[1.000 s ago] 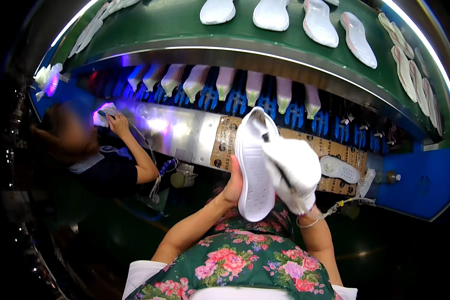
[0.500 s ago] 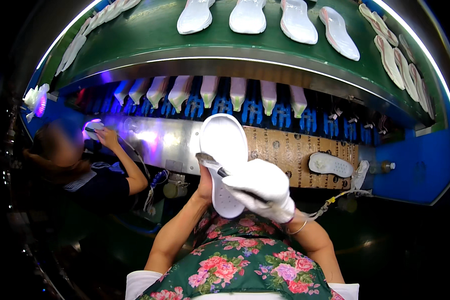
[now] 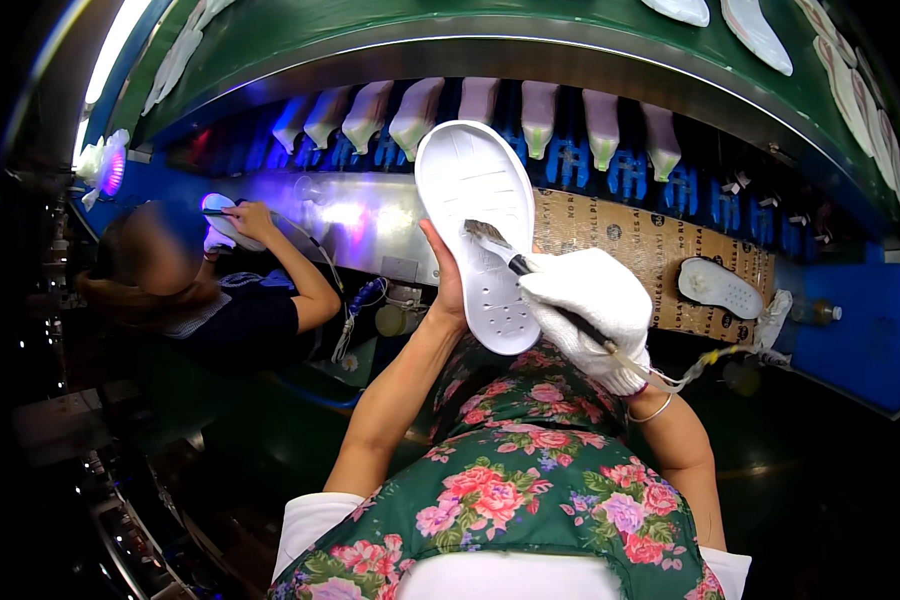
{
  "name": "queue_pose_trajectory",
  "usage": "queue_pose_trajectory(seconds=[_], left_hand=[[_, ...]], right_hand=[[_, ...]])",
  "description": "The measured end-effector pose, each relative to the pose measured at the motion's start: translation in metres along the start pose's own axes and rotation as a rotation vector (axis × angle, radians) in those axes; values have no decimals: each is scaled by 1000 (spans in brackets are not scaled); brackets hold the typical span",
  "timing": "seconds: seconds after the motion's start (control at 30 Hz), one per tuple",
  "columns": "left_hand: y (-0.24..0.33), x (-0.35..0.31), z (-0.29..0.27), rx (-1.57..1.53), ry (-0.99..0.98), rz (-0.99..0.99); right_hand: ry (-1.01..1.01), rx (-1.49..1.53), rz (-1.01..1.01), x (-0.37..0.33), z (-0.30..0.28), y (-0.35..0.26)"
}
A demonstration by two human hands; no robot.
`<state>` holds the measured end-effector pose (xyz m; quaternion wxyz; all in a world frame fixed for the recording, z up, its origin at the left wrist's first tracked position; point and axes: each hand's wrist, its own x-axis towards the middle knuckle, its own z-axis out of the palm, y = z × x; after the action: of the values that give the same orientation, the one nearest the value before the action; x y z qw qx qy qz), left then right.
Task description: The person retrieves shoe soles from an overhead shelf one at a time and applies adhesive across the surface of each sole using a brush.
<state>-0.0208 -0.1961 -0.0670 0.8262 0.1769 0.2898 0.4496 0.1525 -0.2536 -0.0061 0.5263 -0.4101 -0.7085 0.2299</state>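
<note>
A white shoe sole (image 3: 475, 170) stands tilted toward me in front of my apron, its hollow inner side up, with ridges and small holes inside. My bare left hand (image 3: 448, 275) is closed around its left edge; most of the fingers are hidden behind it. My right hand (image 3: 590, 310), in a white knit glove, grips a brush (image 3: 488, 238) with a dark handle and metal collar. The bristles touch the inside of the sole near its narrow middle. A thin clear tube (image 3: 685, 375) runs off to the right from the brush handle.
Cardboard (image 3: 610, 225) covers the bench, with another white sole (image 3: 720, 288) on it. A clear bottle (image 3: 815, 313) lies at right. Tapered pinkish pieces (image 3: 540, 115) hang in a row beneath the green belt (image 3: 420, 25) carrying soles. At left, a co-worker (image 3: 240, 290) holds a sole.
The brush tip has gone from the sole's left edge to its inner surface near the middle. My view has shifted, so bench and belt sit higher and further right. The co-worker's sole has turned.
</note>
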Motion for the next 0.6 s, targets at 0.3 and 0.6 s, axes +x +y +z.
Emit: queue_pose_trajectory(seconds=[0.3, 0.6], left_hand=[[11, 8, -21, -237, -333, -158], [22, 15, -20, -252, -330, -115]], right_hand=[[31, 10, -97, -5, 12, -5], [-9, 98, -104, -10, 18, -7]])
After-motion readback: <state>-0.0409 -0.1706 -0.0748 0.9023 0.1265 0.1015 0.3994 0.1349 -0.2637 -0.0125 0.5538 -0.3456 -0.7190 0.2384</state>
